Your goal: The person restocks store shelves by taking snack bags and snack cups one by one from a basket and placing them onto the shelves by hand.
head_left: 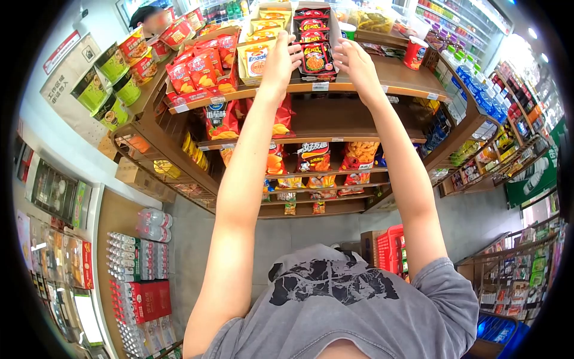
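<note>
On the top shelf stands an open display box of black and red snack packets (315,58), between my two hands. My left hand (280,64) is at its left side, fingers apart, partly in front of the neighbouring box of yellow and white Enaak packets (256,58). To the right of the black packets is my right hand (357,64), its fingers stretched toward the box. Whether either hand's fingertips touch the box I cannot tell. Red chip bags (203,69) fill another open box further left.
Cup noodles (110,90) are stacked at the left end, with a person (149,21) behind. A red canister (415,52) stands right on the top shelf (394,75). Lower shelves hold snack bags (314,157). A red basket (390,248) and bottle packs (140,257) are below.
</note>
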A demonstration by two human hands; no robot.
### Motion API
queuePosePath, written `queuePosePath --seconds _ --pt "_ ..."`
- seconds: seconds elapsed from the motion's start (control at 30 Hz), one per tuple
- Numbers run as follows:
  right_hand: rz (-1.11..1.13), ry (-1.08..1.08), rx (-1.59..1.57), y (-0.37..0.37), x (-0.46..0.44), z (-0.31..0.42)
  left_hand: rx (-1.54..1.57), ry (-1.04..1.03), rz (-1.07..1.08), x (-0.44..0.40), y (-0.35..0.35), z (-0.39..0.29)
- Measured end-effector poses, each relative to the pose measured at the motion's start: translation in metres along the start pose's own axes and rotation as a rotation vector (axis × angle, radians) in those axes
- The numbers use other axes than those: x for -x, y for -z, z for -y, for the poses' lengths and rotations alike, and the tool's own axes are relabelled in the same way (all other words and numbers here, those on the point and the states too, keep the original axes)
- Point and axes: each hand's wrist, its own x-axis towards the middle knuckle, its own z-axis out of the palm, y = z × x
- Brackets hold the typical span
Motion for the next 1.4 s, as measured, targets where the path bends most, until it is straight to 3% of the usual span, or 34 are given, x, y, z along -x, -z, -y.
queuePosePath --seconds 0.27,0.77,0.93,1.4 --pt "-0.201 0.052 -0.142 0.008 0.081 -0.018 0.1 -0.079 0.042 0.058 -0.001 0.028" --pt "-0.609 -0.407 -0.11 0.06 0.355 -0.108 0.061 0.373 0.382 0.217 -0.03 0.17" --pt "-0.793 -0.464 -0.07 0.099 0.425 -0.106 0.074 0.544 0.463 0.269 -0.049 0.207" --pt "-1.235 -0.452 0.008 0.216 0.609 -0.08 0.019 0.683 0.8 0.368 -0.202 0.254"
